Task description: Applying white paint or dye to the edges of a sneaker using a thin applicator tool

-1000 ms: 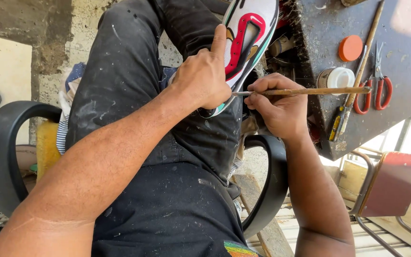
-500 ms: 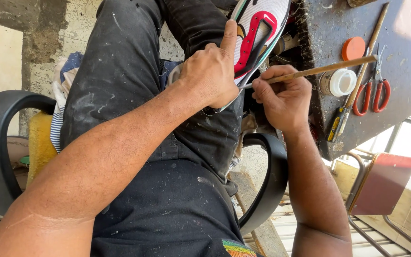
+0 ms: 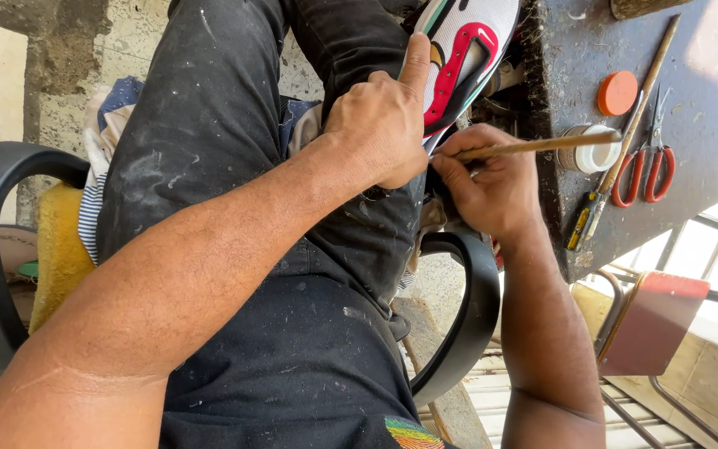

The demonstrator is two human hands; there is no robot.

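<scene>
Gripping the thin brush tight, your right hand points its stick sideways toward the surface, while your left hand holds the shoe just beside it.

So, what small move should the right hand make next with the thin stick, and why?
Probably draw the stick a little further along the shoe's edge. The right hand grips it with its tip at the sole, while the left hand steadies the shoe on the lap.

A cobbler's workshop — a grimy workbench bearing red-handled scissors (plus a screwdriver) and a small glue pot.
</scene>
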